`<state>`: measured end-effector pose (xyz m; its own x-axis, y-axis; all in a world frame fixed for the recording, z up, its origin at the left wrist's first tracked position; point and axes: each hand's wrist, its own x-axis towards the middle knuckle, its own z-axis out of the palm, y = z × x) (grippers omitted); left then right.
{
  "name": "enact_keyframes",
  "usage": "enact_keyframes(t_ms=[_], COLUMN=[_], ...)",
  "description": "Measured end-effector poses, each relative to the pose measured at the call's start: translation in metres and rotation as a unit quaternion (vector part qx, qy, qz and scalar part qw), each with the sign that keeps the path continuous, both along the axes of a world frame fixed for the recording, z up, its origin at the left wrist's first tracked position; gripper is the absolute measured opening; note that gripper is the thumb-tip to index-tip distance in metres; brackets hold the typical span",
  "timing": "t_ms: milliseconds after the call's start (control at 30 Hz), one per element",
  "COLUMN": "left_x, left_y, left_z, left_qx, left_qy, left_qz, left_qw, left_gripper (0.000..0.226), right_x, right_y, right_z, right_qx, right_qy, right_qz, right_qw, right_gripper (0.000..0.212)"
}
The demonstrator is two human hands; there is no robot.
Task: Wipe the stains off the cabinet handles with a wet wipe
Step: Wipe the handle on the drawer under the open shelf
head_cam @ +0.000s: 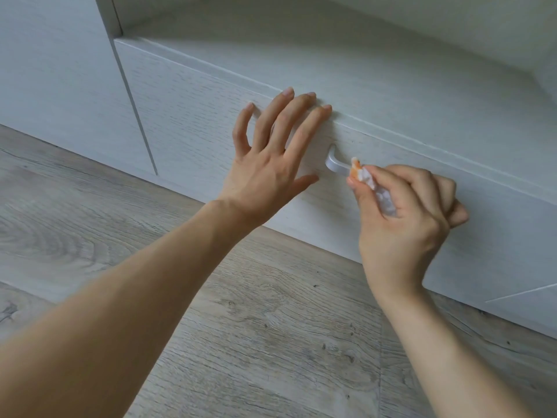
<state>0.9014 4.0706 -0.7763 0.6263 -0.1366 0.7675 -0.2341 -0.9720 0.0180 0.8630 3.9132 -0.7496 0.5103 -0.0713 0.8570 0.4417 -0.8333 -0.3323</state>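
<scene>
A silver metal handle (336,164) sticks out of a white wood-grain drawer front (187,116). My right hand (404,212) pinches a crumpled white wet wipe (375,188) with orange stains at its tip, and the tip presses on the handle. Only the handle's left end shows; the rest is hidden behind the wipe and my fingers. My left hand (271,155) lies flat on the drawer front just left of the handle, fingers spread and holding nothing.
The drawer belongs to a low white cabinet with an open shelf (331,55) above it and a closed door panel (60,86) to the left. Grey wood-look flooring (271,327) runs below, up to the cabinet's base.
</scene>
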Motion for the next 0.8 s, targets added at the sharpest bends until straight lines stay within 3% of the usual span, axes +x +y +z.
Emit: enact_keyframes(t_ms=[133, 600, 800], left_x=[0.002, 0.003, -0.003], left_y=[-0.004, 0.004, 0.006], left_z=[-0.002, -0.001, 0.006], left_qx=[-0.014, 0.01, 0.012], left_qy=[-0.033, -0.014, 0.023], left_qz=[0.006, -0.005, -0.013], left_qw=[0.999, 1.0, 1.0], left_gripper=[0.074, 0.086, 0.084], right_x=[0.009, 0.0, -0.009], right_y=[0.021, -0.009, -0.034], right_z=[0.006, -0.001, -0.006], right_qx=[-0.041, -0.003, 0.077], right_qy=[-0.016, -0.001, 0.036], right_qz=[0.02, -0.05, -0.076], right_qw=[0.999, 0.999, 0.994], right_gripper=[0.012, 0.015, 0.008])
